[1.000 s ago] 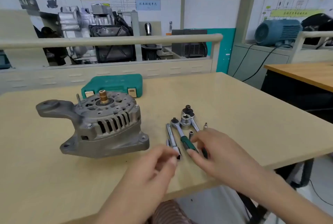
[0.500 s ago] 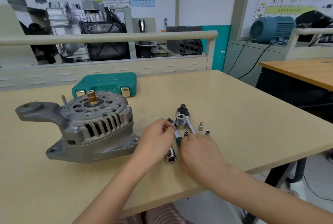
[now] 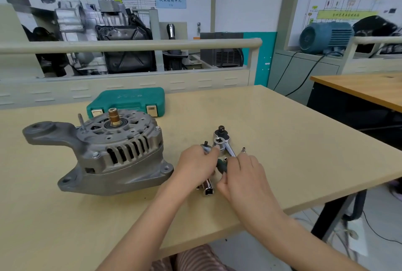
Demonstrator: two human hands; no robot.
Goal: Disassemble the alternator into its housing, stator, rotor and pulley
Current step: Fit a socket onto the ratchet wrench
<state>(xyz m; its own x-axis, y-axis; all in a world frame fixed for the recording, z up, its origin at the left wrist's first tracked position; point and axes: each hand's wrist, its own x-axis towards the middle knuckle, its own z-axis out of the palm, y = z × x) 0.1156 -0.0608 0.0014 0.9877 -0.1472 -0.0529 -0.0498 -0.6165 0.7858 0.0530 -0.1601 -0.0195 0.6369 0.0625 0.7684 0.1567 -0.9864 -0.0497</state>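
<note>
The grey alternator [image 3: 113, 153] stands on the table [image 3: 282, 140] with its copper-coloured shaft end [image 3: 114, 117] pointing up and its mounting arm to the left. Just right of it, my left hand [image 3: 194, 165] pinches the metal head of a small ratchet [image 3: 206, 148]. My right hand [image 3: 243, 179] grips the same ratchet by its green handle [image 3: 221, 166]. A larger ratchet with a socket [image 3: 220, 139] lies just beyond my fingers. A chrome extension piece [image 3: 207, 188] lies between my wrists.
A closed green tool case [image 3: 128, 100] sits behind the alternator. A small bit [image 3: 243, 150] stands upright right of the ratchets. A rail and partition [image 3: 130, 44] close off the table's far side. Another desk [image 3: 359, 87] stands to the right.
Both hands moved forward from the near edge onto the tools. My left hand took hold of the small ratchet's head and my right hand closed round its green handle.
</note>
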